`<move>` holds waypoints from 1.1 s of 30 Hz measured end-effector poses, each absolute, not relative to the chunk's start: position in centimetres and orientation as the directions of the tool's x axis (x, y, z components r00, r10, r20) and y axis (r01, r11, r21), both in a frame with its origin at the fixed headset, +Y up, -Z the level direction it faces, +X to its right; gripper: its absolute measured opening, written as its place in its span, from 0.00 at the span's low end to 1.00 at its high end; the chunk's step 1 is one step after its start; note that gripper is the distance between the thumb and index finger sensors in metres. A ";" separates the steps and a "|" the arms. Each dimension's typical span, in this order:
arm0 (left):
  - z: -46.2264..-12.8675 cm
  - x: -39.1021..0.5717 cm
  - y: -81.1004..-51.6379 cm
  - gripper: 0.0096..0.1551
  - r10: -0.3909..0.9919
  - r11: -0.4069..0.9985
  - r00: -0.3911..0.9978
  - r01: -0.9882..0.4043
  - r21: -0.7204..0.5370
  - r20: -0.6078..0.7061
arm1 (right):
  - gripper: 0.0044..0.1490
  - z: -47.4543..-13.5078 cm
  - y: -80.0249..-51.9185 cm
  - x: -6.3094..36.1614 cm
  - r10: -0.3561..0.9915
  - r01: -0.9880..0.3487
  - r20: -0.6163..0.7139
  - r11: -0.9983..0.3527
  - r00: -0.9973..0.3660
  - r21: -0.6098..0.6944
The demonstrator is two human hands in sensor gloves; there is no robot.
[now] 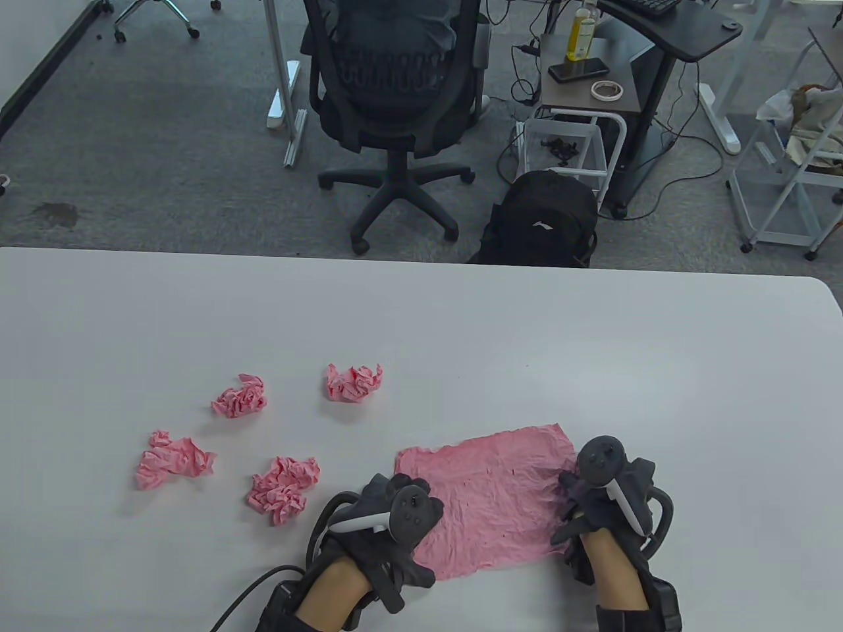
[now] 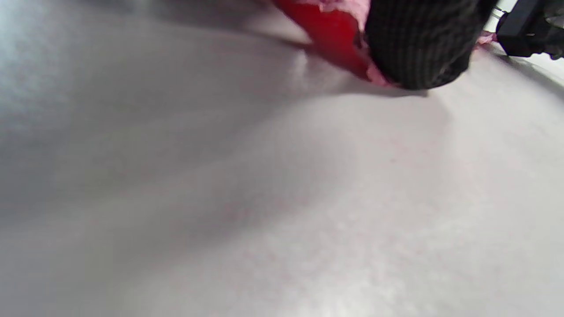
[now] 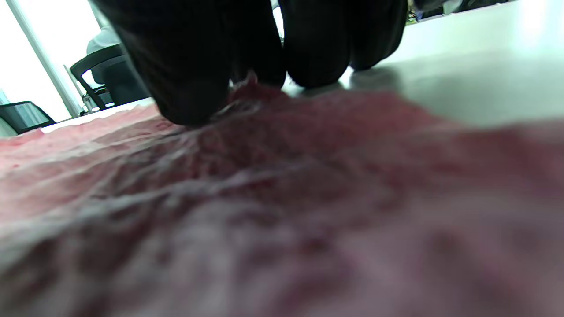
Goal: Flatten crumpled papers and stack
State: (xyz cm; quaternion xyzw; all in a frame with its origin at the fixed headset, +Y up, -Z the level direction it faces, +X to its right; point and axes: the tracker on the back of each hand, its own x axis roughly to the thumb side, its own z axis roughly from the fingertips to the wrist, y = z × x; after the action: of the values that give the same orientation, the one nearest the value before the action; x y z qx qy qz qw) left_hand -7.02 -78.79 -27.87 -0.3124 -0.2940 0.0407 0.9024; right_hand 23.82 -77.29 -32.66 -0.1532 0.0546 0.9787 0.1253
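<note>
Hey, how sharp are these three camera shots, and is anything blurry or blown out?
Table view: evenly lit and sharp, soft shadows under the crumpled papers. Left wrist view: table smeared, soft, dim at left. Right wrist view: pink sheet out of focus up close, window behind the fingers blown out white.

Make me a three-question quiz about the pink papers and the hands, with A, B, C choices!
1. Where is the flat sheet?
A. between the two hands
B. at the table's far edge
C. on the chair

2. How many paper balls lie on the table?
A. two
B. four
C. six

3. What is the right hand doing?
A. lifting a ball
B. hanging in the air
C. pressing on the sheet

Answers:
1 A, the left hand is at its left end and the right hand at its right end.
2 B, balls sit at and.
3 C, the right wrist view shows its fingertips down on the wrinkled pink paper.
</note>
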 end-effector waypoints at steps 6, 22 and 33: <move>-27.8 -7.0 -78.8 0.62 0.257 0.801 0.825 0.109 -0.588 0.503 | 0.24 -31.8 -76.1 24.0 0.453 -0.458 -0.209 -0.889 -0.867 -0.028; -27.7 -7.1 -78.9 0.61 0.264 0.807 0.826 0.094 -0.583 0.498 | 0.29 -31.1 -78.6 27.5 0.921 -0.977 -0.337 -0.153 -0.196 0.150; -28.1 -8.3 -76.6 0.57 0.263 0.912 0.827 -0.044 -0.409 0.497 | 0.27 -31.4 -77.3 28.0 0.999 -0.989 -0.046 -0.002 0.004 -0.146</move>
State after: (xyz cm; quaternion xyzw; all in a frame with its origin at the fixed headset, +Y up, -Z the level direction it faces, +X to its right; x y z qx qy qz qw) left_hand -8.32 -76.58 -28.08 -0.1938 -0.2824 0.0818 0.9359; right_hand 28.04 -77.26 -31.39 -0.0680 -0.0352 0.7047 0.7054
